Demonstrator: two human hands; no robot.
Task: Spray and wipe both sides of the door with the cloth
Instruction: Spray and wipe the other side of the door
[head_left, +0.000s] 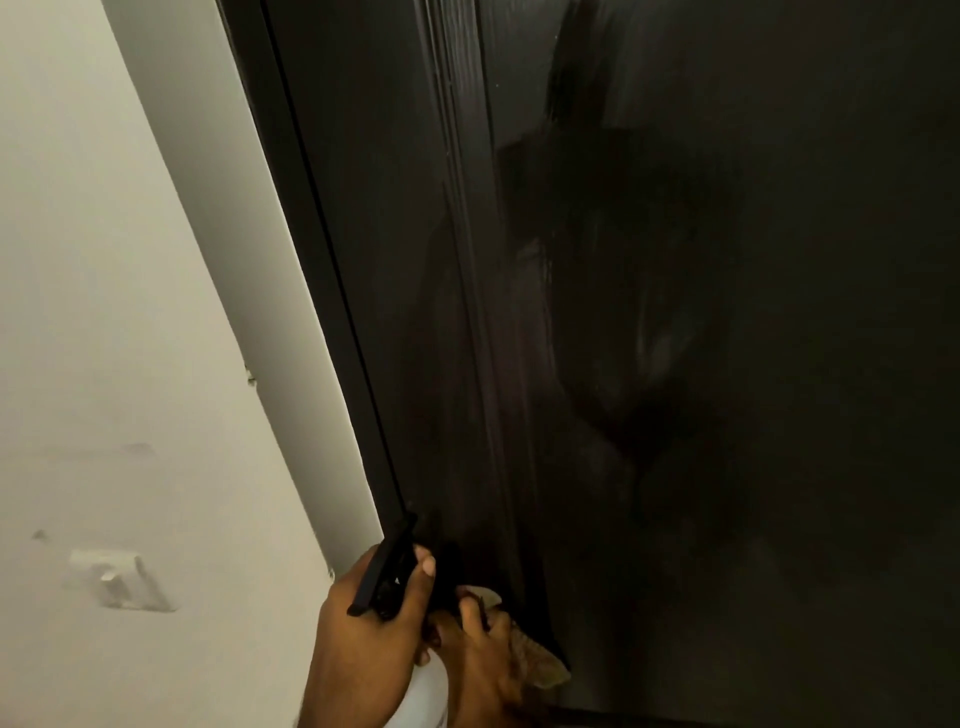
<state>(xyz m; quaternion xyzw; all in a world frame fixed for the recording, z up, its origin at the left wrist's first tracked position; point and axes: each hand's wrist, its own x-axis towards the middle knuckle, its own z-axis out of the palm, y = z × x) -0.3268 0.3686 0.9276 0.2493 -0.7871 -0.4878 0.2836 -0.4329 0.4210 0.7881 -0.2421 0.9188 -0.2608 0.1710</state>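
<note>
**Two hands low at a dark door, bottle and cloth between them**

Two hands are seen at the bottom of the view, close together against the foot of a dark door (675, 312); the left hand (374, 629) is wrapped round the neck of a spray bottle (423, 686), whose black trigger head (387, 566) rises above the knuckles and whose pale body shows below the palm; one finger of that hand is laid along the front of the trigger head. The right hand (485, 660) is placed just beside the bottle, its fingers curled, and a tan cloth (540, 667) shows at its far side, pressed near the door's lower moulding; whether the cloth is gripped or merely pushed cannot be told, since most of it is hidden by the hand. The door fills the right and centre of the view; streaks and dull smears are seen across its glossy face, and a ridged vertical moulding (467, 260) runs down it. A dark frame (311, 208) borders the door on the left; beyond it a pale wall (104, 312) is seen, carrying a white switch plate (122, 579).
</note>
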